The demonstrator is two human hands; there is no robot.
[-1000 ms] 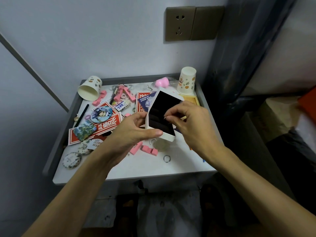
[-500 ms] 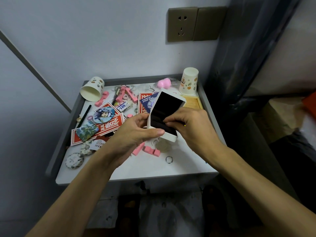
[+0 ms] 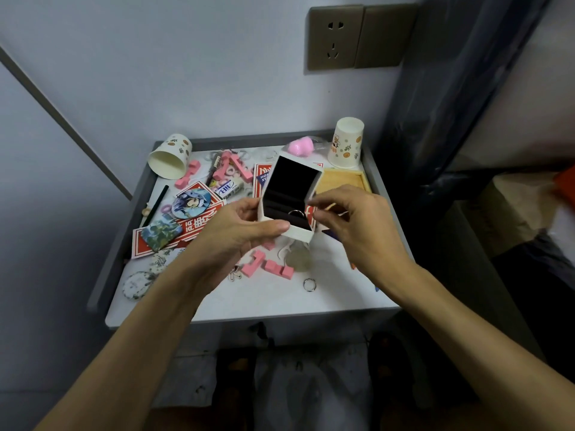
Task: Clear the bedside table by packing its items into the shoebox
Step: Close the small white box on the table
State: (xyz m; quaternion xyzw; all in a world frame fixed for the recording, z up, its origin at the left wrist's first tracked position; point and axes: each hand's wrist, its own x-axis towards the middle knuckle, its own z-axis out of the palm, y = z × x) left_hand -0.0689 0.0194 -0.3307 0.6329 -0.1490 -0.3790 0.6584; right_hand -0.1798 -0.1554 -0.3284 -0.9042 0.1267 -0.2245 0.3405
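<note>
Resting in the left hand (image 3: 236,234), a white box (image 3: 300,235) holds 1 ring (image 3: 295,212).

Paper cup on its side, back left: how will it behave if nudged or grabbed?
The paper cup lies on its side, so a nudge would probably roll it, curving because it tapers. It looks empty and thin-walled: likely very light, and a hard squeeze may crush it. The raised rim beside it should stop it rolling off.
</note>
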